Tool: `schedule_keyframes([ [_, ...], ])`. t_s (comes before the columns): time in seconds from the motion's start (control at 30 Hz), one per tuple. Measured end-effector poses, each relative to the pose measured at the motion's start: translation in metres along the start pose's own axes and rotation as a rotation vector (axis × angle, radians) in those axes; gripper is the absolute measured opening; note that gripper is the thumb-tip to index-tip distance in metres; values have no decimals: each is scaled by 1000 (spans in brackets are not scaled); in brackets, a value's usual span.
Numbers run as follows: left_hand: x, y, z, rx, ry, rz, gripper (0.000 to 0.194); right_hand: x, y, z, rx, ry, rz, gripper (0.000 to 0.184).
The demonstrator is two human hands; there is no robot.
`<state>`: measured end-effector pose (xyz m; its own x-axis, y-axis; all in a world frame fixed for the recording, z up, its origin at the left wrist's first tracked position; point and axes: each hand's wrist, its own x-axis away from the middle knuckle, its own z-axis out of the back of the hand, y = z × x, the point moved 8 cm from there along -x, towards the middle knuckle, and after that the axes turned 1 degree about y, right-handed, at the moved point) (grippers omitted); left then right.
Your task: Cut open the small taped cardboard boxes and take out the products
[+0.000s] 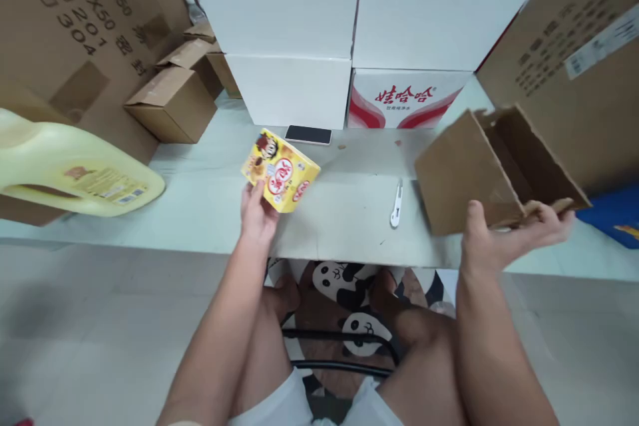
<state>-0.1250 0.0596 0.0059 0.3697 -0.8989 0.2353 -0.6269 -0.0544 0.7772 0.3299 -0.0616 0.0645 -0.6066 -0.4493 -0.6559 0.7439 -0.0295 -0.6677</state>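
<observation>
place: home-like workspace | white cartons (294,6) | utility knife (397,205) | panda mat (319,309)

1. We list: one pale table (339,226), below the left fingers (258,193) and right fingers (546,216).
2. Dark-faced phone (308,135), flat on it, beyond the left fingers.
3. White cutter (396,208), likewise, between both hands' fingers.

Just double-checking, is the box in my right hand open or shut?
Open: the cardboard box tilts in your right hand, its hollow inside showing.
</observation>
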Motion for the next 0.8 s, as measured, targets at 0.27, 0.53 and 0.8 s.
schedule_keyframes([
  [0.27,3,-36,-5,65,54,171,87,-15,29,25,142,183,136,104],
  [0.53,23,-62,-18,128,14,266,65,106,-92,-100,-503,-711,-214,59],
  [0.8,66,-81,-27,-6,-322,478,68,125,-84,-146,-893,-516,-853,72],
])
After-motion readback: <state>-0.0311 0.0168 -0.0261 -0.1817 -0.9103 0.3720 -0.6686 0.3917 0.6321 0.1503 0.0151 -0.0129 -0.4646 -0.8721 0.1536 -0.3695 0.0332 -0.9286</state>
